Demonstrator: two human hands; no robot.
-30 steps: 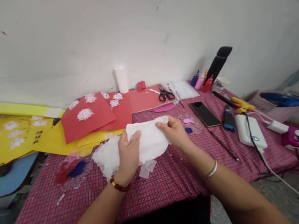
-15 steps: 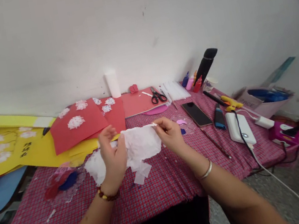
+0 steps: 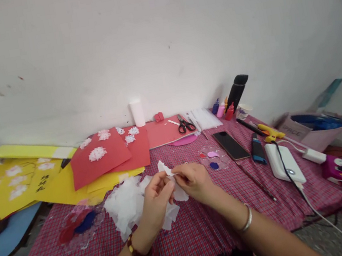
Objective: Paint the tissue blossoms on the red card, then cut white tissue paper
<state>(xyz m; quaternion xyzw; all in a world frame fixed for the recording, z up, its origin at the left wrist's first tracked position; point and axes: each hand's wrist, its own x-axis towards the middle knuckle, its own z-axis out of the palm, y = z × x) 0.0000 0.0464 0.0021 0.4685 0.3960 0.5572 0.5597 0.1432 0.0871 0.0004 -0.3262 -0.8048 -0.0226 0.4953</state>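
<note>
Two hands work close together above the table [image 3: 191,241]. The left hand [image 3: 157,199] and the right hand [image 3: 196,181] both pinch one gathered white tissue [image 3: 164,167] between thumb and fingers; it sticks up past the fingertips, and part hangs below them. One beaded bracelet [image 3: 138,249] circles the left wrist and one bangle [image 3: 247,217] the right.

Just left of the left hand, and partly beneath it, lies a loose heap of white tissues [image 3: 123,205], too overlapped to count. Two clear palettes flank the hands: the left palette [image 3: 76,226], further out past the heap, and the right palette [image 3: 213,158], just beyond the right hand. Each carries three colours: red, pink and blue.

Beyond the left hand, two red sheets [image 3: 115,160] bear three blossoms [image 3: 97,153] each, six in all, overlapping several yellow sheets [image 3: 58,183]. Straight ahead of the hands are one white cylinder [image 3: 137,114], upright, one small red folded piece [image 3: 159,117] and one pair of black scissors [image 3: 186,125].

To the right of the right hand lie one phone [image 3: 231,144], one pencil [image 3: 257,181], one yellow glue gun [image 3: 271,132] and one white power bank [image 3: 285,163]. Four small bottles [image 3: 229,112] stand beyond the phone: blue, pink, orange and red.
</note>
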